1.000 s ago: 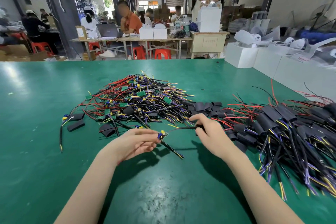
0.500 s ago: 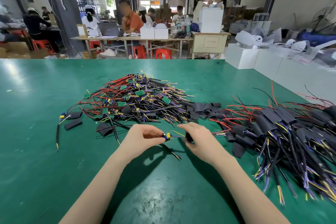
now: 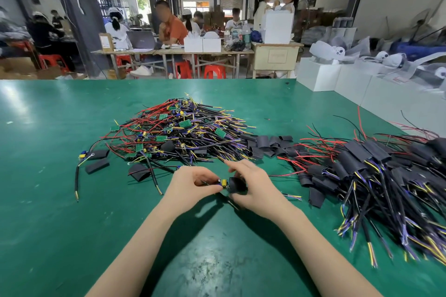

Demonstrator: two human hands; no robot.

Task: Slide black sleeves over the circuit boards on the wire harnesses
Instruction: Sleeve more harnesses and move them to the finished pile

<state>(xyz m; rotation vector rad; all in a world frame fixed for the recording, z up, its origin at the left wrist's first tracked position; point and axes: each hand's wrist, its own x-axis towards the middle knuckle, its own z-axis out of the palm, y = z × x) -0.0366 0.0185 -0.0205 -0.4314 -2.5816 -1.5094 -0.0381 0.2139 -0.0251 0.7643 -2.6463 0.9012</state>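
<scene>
Two bare hands meeting over a green work mat [image 3: 72, 212] at a workshop bench. Left hand [image 3: 193, 187], fingers curled, pinching a small circuit board with a yellow component [image 3: 224, 182] at the end of a wire harness. Right hand [image 3: 253, 188], fingers curled too, gripping a short black sleeve [image 3: 236, 185] whose open mouth sits right against the board's yellow end. Both held just above the mat, near its middle, between the two heaps.

Behind the hands, a tangled heap of unsleeved harnesses [image 3: 178, 132]: red, black, yellow and purple wires with bare green circuit boards showing. To its right, a loose cluster of empty black sleeves [image 3: 265, 144] lying flat on the mat. Further right, a spread pile of sleeved harnesses [image 3: 376, 176], black tubes over their boards, striped wire ends fanning toward the near edge. At left, a few stray black sleeves [image 3: 97, 165] and a single black cable [image 3: 77, 178] apart from the heap.

Beyond the bench, seated workers at long tables [image 3: 173, 50] with red plastic stools [image 3: 214, 71], and white cartons [image 3: 318, 75] lined along the right.
</scene>
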